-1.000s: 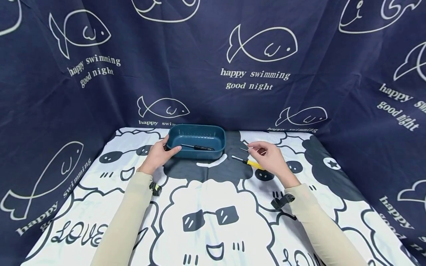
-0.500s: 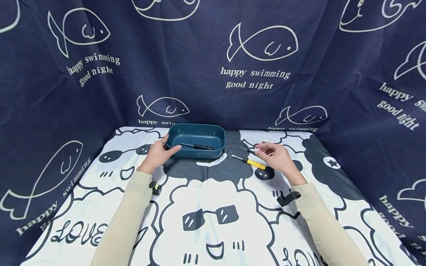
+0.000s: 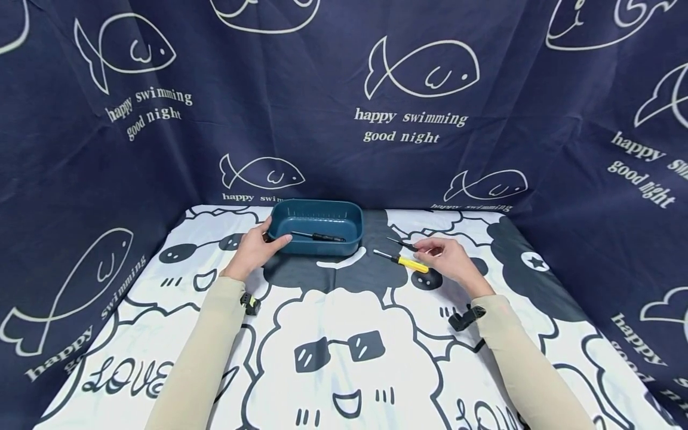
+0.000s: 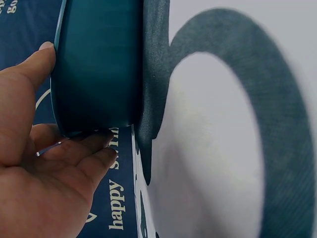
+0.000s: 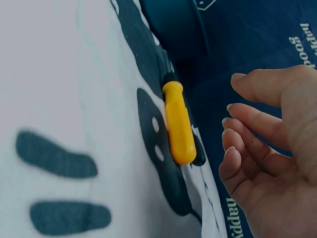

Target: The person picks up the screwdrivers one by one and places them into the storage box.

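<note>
A dark teal plastic basket (image 3: pixel 317 248) stands at the back of the cloth, with a black-handled screwdriver (image 3: pixel 328 238) lying inside. My left hand (image 3: pixel 254 251) grips its near left corner, thumb at the front rim and fingers along the end wall. Right of the basket, a yellow-handled screwdriver (image 3: pixel 412 264) lies on the cloth, its shaft toward the basket. Just behind it lies a smaller black screwdriver (image 3: pixel 407 245), its handle end partly hidden by my right hand (image 3: pixel 448 258). In the right wrist view, that hand's thumb and fingers are apart with nothing between them.
A white cloth (image 3: pixel 344 316) with dark cartoon sheep covers the table. Navy curtains (image 3: pixel 322 119) printed with fish rise behind and on both sides, close behind the basket. Each wrist wears a black strap (image 3: pixel 466 316).
My right hand has shifted right and its fingers have loosened, uncovering the yellow handle and more of the black screwdriver on the cloth. The left hand and basket stay put.
</note>
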Motion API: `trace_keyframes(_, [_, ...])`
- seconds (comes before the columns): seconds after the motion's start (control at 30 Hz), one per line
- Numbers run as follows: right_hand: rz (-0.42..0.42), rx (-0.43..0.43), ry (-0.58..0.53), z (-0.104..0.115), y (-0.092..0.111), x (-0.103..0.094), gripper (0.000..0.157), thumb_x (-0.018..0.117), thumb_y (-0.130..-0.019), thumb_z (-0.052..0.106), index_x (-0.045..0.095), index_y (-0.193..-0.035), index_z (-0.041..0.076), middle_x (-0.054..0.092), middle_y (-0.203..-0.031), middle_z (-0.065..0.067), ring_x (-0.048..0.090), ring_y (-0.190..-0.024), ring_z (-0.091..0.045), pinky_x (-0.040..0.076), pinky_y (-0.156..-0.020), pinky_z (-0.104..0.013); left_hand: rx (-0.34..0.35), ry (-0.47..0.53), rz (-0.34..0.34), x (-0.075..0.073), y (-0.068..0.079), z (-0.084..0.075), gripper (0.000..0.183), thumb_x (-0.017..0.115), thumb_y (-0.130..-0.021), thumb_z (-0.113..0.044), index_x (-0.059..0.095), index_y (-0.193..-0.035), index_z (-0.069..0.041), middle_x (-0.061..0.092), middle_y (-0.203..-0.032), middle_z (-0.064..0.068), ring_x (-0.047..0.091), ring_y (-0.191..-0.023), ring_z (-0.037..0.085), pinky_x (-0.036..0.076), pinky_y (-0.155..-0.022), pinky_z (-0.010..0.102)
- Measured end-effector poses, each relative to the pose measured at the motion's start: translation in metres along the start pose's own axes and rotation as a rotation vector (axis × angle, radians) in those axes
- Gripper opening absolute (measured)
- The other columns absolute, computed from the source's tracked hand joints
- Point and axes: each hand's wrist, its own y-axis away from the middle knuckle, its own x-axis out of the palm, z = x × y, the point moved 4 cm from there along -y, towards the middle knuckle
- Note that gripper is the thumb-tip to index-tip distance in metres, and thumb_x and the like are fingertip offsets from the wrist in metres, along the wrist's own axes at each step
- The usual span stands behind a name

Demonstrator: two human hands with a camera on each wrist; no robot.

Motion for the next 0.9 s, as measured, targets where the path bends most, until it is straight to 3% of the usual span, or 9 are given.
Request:
trace_keyframes(0.63, [0.074,0.073,0.053,-0.023,-0.003,0.007,0.033,0.080,-0.093,0.027,0.076,-0.121,0.011,0.073,-0.102,-0.006,0.061,-0.088,-0.022,0.048,-0.075,-0.032,-0.004,0.007,0.004,0.000,0.001,-0.004,0.094,0.067,-0.099,-0.050,0.020,-0.164,-0.003,0.041,-0.159,0.027,0.048,-0.143,0.038,0.045,-0.112,0.051])
trace_keyframes(0.9, [0.101,0.059,0.059,-0.028,-0.003,0.009,0.030,0.079,-0.093,0.024,0.076,-0.119,0.009,0.073,-0.101,-0.006,0.060,-0.086,-0.022,0.048,-0.075,-0.033,-0.006,0.017,0.005,-0.001,0.003,-0.005,0.093,0.068,-0.099,-0.049,0.020,-0.164,-0.003,0.042,-0.158,0.027,0.049,-0.141,0.038,0.046,-0.111,0.051])
